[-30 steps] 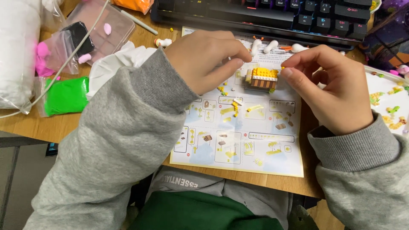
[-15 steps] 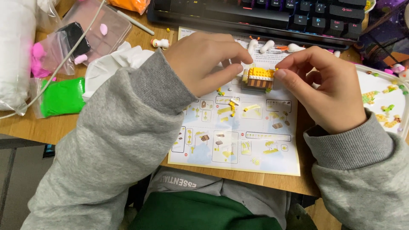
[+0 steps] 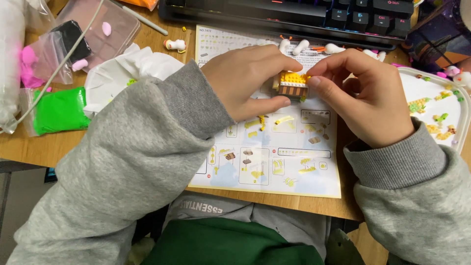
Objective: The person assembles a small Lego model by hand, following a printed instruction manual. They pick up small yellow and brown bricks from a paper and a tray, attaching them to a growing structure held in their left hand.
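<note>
Both hands meet over the desk, pinching a small brick model (image 3: 293,85) with a yellow top and brown sides. The left hand (image 3: 248,81) grips it between thumb and forefinger from one side; the right hand (image 3: 365,98) presses fingertips against the other side. Under the hands lies an instruction sheet (image 3: 274,157). Beyond them sits a dark keyboard (image 3: 294,14); right of the right hand, a white tray (image 3: 458,98) holds loose pieces.

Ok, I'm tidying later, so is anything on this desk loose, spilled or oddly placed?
Yes. Small white pieces lie scattered along the keyboard edge, and another loose piece sits beside the instruction sheet. The brick model, held between left hand and right hand, looks intact.
</note>
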